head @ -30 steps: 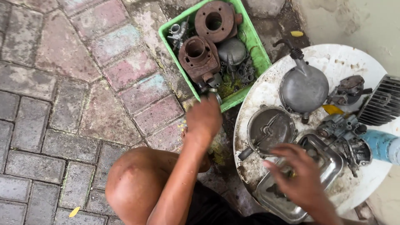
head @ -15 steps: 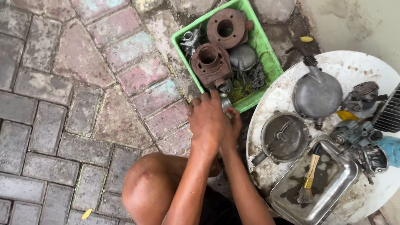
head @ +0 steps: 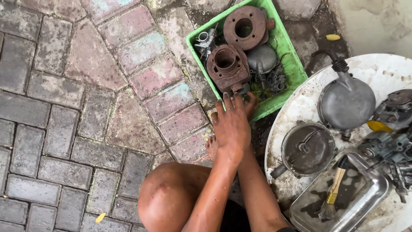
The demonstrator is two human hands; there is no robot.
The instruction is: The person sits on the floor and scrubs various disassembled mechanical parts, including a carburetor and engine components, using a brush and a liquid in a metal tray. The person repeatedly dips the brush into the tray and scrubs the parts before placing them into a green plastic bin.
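Paving bricks [head: 77, 107], grey and faded pink, fill the left side of the view. Lower down, a bare knee [head: 165, 197] is bent up close to the body, and the toes of a foot [head: 211, 146] rest on the bricks just beyond it.

From beside the knee both forearms rise side by side toward the near edge of a green crate [head: 296, 68]. The left hand [head: 231, 126] lies on top, back upward, wrist straight, fingers stretched forward and slightly spread, their tips reaching the crate's near rim just below a rusty engine cylinder [head: 227, 66]. The right hand [head: 251, 105] is almost wholly hidden beneath the left; only a thumb or fingertip shows at the right of it, touching the crate's edge. Whether either hand grips anything, I cannot tell, as the palms face down and cover whatever is beneath.

Inside the crate, a second rusty cylinder [head: 246, 28] sits behind the first, with a small metal part [head: 205, 39] to the left and a grey rounded cover [head: 262, 58] to the right.

Further right stands a round white table [head: 386, 71], carrying a grey metal cover [head: 346, 103], a round lid [head: 307, 148], a steel tray [head: 369, 193] with a brush [head: 334, 191] lying in it, and a carburettor [head: 388, 148].
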